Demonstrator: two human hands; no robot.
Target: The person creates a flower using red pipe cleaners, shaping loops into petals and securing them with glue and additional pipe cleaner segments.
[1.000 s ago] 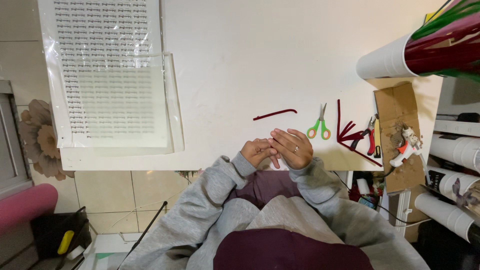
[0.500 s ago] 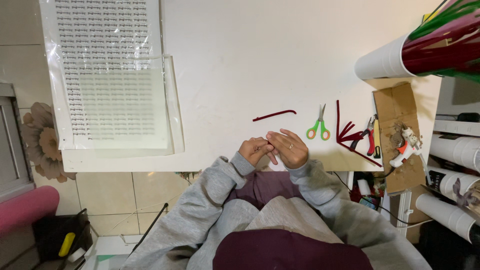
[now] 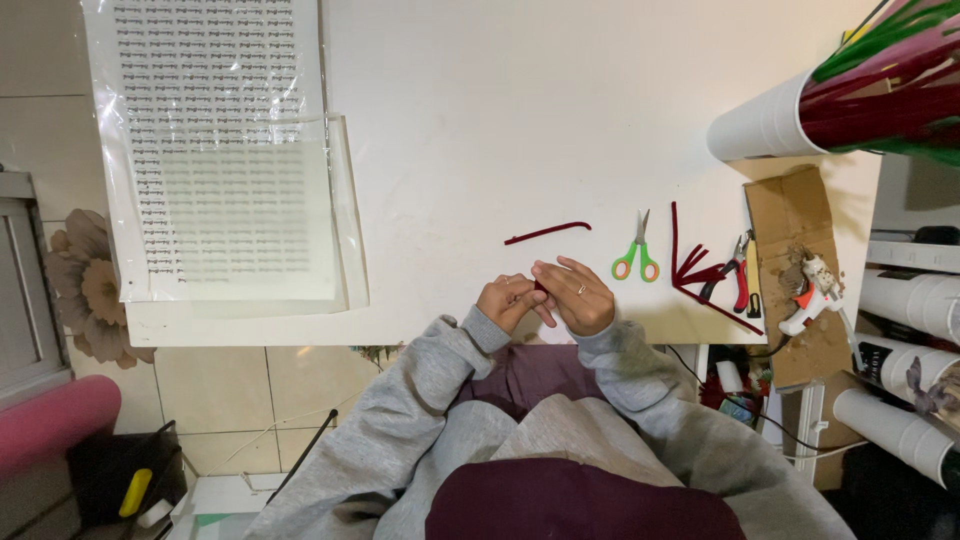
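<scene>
A white table point(image 3: 560, 120) is filling most of the view, with a printed sheet in a clear plastic sleeve point(image 3: 225, 160) lying on its left part. At the right edge a piece of brown cardboard point(image 3: 795, 270) is carrying a glue gun point(image 3: 815, 290). Beside it red-handled pliers point(image 3: 738, 275) are lying against a bundle of dark red stems point(image 3: 690, 270), with green-handled scissors point(image 3: 637, 255) just to their left. A single dark red pipe cleaner point(image 3: 547, 232) is lying bent and apart. At the near table edge, the left hand point(image 3: 507, 302) and right hand point(image 3: 575, 298) are pressing together, pinching a small dark red piece point(image 3: 541, 288), mostly hidden between the fingers.
</scene>
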